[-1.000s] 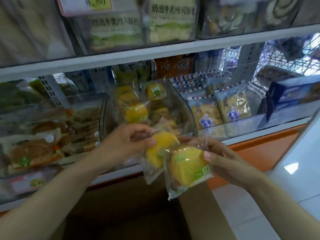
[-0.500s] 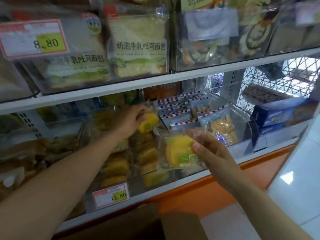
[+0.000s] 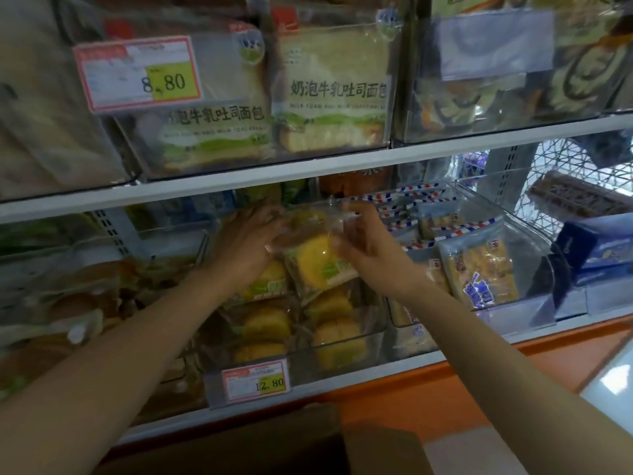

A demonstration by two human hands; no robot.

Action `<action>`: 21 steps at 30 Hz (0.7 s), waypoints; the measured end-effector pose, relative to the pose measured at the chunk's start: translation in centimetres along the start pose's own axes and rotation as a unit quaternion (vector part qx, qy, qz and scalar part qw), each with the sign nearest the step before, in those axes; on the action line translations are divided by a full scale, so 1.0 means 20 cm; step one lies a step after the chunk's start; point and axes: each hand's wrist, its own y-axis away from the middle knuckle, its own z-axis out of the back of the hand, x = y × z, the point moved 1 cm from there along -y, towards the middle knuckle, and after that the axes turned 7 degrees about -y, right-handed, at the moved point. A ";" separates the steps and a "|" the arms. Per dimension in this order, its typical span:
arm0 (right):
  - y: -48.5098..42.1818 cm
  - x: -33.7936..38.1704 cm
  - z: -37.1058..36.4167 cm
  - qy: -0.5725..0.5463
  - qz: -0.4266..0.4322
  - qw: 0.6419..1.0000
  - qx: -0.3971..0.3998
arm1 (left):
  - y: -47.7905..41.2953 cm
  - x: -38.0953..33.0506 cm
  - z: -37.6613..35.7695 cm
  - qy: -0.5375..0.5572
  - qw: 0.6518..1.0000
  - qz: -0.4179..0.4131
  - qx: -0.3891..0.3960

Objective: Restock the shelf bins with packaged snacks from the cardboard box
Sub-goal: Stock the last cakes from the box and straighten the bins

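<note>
At frame centre the right hand (image 3: 363,248) pinches 1 cake pack (image 3: 317,262) by its right edge, tilted over the bin (image 3: 342,341); the left hand (image 3: 248,241), just left, presses a second pack (image 3: 270,282) down, fingers curled

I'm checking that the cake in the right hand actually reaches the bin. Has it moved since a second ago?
Yes. The cake in the right hand went from below the shelf edge up into the bin, above the 12.80 tag.
</note>
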 end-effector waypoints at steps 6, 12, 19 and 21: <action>-0.06 -0.07 -0.13 0.193 -0.073 0.978 -0.038 | 0.24 0.07 0.05 -0.039 0.996 0.023 -0.071; -0.04 -0.09 -0.18 0.409 -0.018 0.912 0.016 | 0.46 0.02 -0.01 -0.058 0.998 -0.009 0.019; 0.04 -0.17 -0.28 0.512 -0.049 0.857 0.041 | 0.48 0.00 -0.11 -0.085 0.994 0.031 0.059; 0.06 -0.14 -0.28 0.472 -0.044 0.880 0.026 | 0.48 -0.01 -0.11 -0.067 0.996 0.035 0.043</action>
